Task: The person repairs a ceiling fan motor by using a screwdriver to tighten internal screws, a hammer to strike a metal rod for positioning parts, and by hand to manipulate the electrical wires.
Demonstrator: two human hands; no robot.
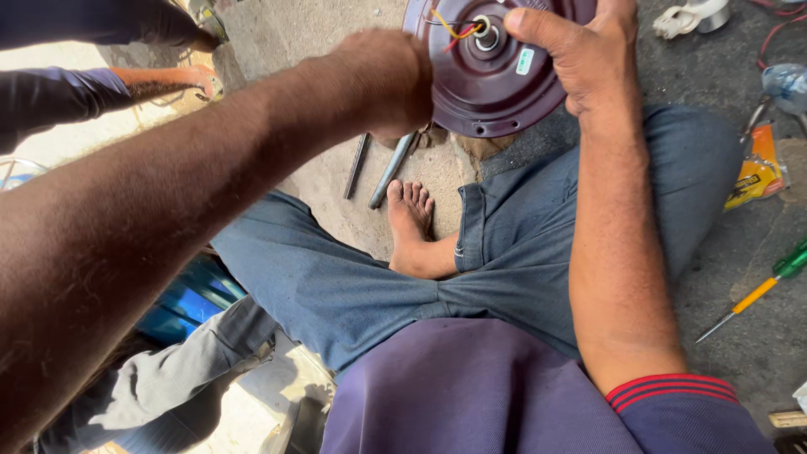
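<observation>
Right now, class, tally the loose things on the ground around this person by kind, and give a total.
Screwdrivers: 1
Metal rods: 2
Yellow-orange packets: 1
Total: 4

Not counted: the maroon round motor housing, held by the left hand and the right hand.

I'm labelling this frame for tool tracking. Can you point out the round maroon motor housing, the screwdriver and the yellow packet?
Motor housing (492, 92), head view: on its bare maroon face, below the centre hub.
Screwdriver (754, 296), head view: on the yellow shank below the green handle.
Yellow packet (756, 172), head view: on its middle.
</observation>
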